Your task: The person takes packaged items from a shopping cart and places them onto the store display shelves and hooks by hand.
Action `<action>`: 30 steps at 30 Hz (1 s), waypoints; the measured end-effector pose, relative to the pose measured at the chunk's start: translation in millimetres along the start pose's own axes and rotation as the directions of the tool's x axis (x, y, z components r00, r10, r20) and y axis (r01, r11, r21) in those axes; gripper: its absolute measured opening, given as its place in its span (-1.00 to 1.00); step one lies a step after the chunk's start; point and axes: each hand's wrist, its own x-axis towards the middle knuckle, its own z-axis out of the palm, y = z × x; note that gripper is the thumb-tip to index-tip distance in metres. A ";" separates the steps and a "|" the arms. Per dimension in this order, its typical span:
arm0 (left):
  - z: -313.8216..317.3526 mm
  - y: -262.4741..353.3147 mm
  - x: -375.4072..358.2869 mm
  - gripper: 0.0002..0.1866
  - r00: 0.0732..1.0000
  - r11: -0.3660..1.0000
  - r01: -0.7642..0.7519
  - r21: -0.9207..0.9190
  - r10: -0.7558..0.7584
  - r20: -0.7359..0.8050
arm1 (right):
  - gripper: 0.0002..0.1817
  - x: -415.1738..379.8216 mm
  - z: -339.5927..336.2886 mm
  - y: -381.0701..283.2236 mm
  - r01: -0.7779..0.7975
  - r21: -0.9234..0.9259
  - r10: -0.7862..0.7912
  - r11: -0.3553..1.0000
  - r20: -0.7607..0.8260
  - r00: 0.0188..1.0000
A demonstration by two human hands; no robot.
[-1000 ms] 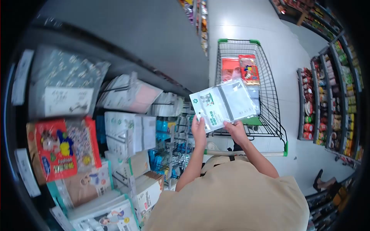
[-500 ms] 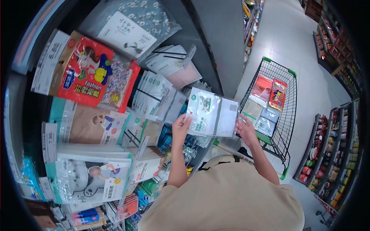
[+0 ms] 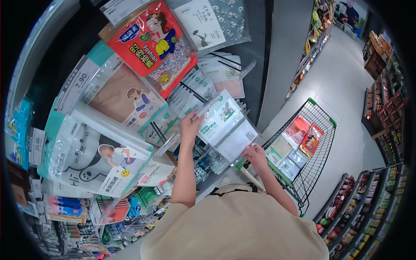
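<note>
A clear plastic package (image 3: 227, 125) with a white and green printed card is held up between both hands, tilted, in front of the hanging goods. My left hand (image 3: 190, 126) pinches its upper left edge, close to the shelf hooks. At its lower right corner, my right hand (image 3: 255, 155) grips the plastic between thumb and fingers. Similar white and green packs (image 3: 190, 93) hang on a black hook just behind my left hand. A red package (image 3: 151, 43) hangs above and to the left.
A shopping cart (image 3: 318, 171) with several packages stands to the right. Apron packs (image 3: 102, 151) and price tags jut out at the left. Stocked shelves (image 3: 359, 208) line the far right side, and a grey panel (image 3: 288, 47) rises beyond the hanging goods.
The view has turned. The package is now more tilted and closer to the hooks, with my left hand higher and my right hand lower on it.
</note>
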 end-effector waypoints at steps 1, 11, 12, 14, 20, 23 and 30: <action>-2.4 -3.0 3.5 -0.73 0.997 0.997 -0.077 -0.029 0.078 0.003 | -0.86 1.3 2.6 -1.4 0.000 -0.010 0.000 1.000 0.007 1.000; -2.7 3.2 10.7 -0.69 0.994 0.995 -0.097 0.035 0.095 0.059 | -0.88 6.8 10.1 0.1 0.035 0.000 -0.035 0.999 -0.028 0.999; -1.9 6.1 9.7 -0.69 0.995 0.994 -0.076 0.075 0.071 0.063 | -0.89 6.1 10.4 -0.2 0.030 -0.003 -0.030 1.000 -0.028 0.999; -1.1 9.0 9.1 -0.68 0.996 0.992 -0.052 0.116 0.044 0.072 | -0.89 4.9 11.6 0.6 0.031 0.007 -0.031 0.999 -0.027 0.999; -7.5 7.3 19.5 -0.76 0.991 0.992 -0.118 0.046 0.115 0.064 | -0.87 6.0 25.5 -6.3 0.028 0.022 -0.028 0.999 -0.014 1.000; -5.3 10.5 21.3 -0.78 0.994 0.995 -0.097 0.008 0.096 0.048 | -0.86 9.7 26.2 -6.4 0.028 0.026 -0.028 0.999 -0.006 1.000; -4.3 17.9 24.9 -0.80 0.997 0.996 -0.083 0.044 0.083 0.004 | -0.79 15.1 26.2 -0.9 0.018 0.016 -0.018 1.000 0.014 1.000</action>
